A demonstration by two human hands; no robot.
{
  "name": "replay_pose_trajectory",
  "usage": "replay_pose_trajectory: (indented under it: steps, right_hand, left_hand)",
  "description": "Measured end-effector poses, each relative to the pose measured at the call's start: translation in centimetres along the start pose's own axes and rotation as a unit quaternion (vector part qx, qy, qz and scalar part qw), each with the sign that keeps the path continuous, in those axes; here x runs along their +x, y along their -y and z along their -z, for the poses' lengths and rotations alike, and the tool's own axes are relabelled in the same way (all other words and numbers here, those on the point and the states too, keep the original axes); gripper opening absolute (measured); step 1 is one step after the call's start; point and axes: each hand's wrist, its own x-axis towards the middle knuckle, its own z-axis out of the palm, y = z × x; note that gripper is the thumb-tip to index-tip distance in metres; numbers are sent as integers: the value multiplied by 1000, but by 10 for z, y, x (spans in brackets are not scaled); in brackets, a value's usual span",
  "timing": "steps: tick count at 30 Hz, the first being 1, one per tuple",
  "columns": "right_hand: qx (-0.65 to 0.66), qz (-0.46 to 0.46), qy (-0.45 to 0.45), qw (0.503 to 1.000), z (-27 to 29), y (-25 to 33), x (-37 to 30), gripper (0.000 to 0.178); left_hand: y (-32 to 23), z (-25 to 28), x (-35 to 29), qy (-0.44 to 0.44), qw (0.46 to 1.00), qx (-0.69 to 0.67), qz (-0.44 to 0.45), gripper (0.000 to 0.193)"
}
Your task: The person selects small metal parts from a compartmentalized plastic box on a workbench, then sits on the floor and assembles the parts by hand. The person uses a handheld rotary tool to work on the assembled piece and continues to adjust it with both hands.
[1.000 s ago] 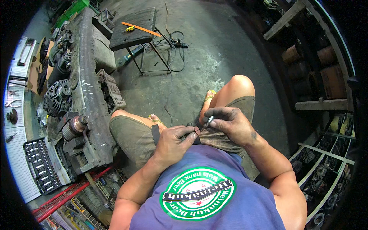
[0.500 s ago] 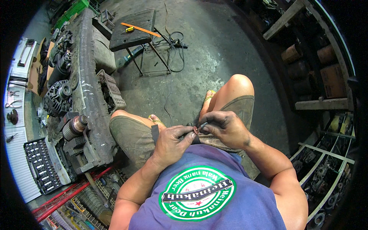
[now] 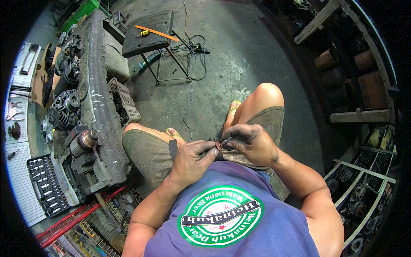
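Above my lap, my left hand (image 3: pixel 190 162) pinches a small reddish-brown round piece (image 3: pixel 218 146) between thumb and fingertips. My right hand (image 3: pixel 256 143) is closed on a slim grey rod-like piece (image 3: pixel 227 140), whose inner end meets the round piece. Fingers cover much of both small parts, so their exact kind cannot be made out. A dark flat strip (image 3: pixel 173 148) shows beside my left hand, over my thigh; its lower end is hidden.
On the left workbench (image 3: pixel 99 85) stand an alternator (image 3: pixel 66 108) and a copper-ended armature (image 3: pixel 84 143). A socket set (image 3: pixel 48 184) lies beyond. Ahead, a stool (image 3: pixel 150 23) carries an orange strip (image 3: pixel 165 35) and a yellow-handled screwdriver (image 3: pixel 144 33), near a coiled cord (image 3: pixel 198 64). Parts shelves (image 3: pixel 361 115) line the right.
The grey piece in my right hand has tilted slightly and shows a little more, as the right fingers shift. My left hand stays nearly still.
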Motion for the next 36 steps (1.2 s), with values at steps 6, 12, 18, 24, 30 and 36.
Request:
replay_pose_trajectory:
  steps: [6,12,18,24,30,36]
  right_hand:
    - [-39,-7,2,999,2,4,-1,18]
    - [-88,116,38,989,8,0,5,19]
    - [-148,123,66,979,16,7,9,15]
    - [-124,68,35,989,5,10,10,19]
    - [-160,68,63,983,10,11,11,21]
    - [-224,39,80,970,10,10,13,17]
  left_hand:
    - [0,-2,1,-13,999,4,-33,16]
    - [-1,-2,-1,-6,1000,6,-24,16]
    - [1,-3,-1,6,1000,-18,15,22]
    - [5,-1,0,1,1000,-13,20,22]
    - [6,-2,1,2,1000,-12,4,25]
    - [2,0,2,4,1000,17,17,27]
